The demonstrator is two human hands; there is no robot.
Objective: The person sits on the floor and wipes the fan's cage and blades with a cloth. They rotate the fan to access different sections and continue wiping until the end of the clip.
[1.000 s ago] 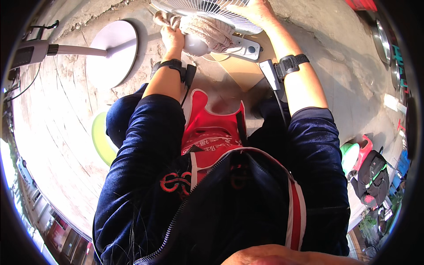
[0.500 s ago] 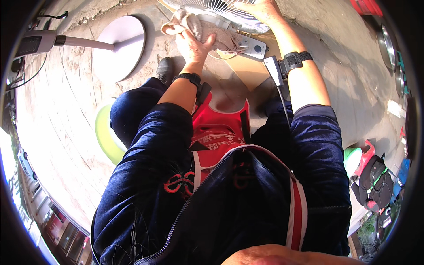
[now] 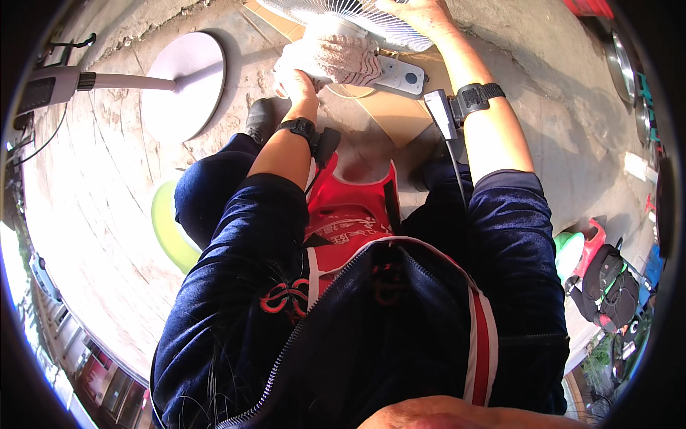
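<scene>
and here's the left hand [image 3: 297,84], right on the cloth [image 3: 350,63], fingers bent at its near left end and partly lost from sight; whether they pinch it or press it, i cannot tell. the cloth, pale and ribbed, lies bunched over the body of the fan [image 3: 400,30], between the wire grille and the white panel [image 3: 401,74] with its round dark knob. up at the top edge, the right hand [image 3: 423,16] is on the grille, fingers reaching across the wires, tips nearly cut off by the frame; how firmly it grips, i cannot tell.

the fan itself sits straight ahead, grille running out of view, cardboard [image 3: 394,118] beneath it on the floor [image 3: 514,68]. both wrists wear a black strap [image 3: 480,100].

over to the left stands a round pale base [image 3: 179,107], its pole [image 3: 128,81] stretching to a grey box. a dark shoe [image 3: 259,118] shows just beside the left forearm, a yellow-green rim [image 3: 170,225] by the left knee. red apron [image 3: 350,204] in the middle, and well off right, a black backpack [image 3: 609,289].
</scene>
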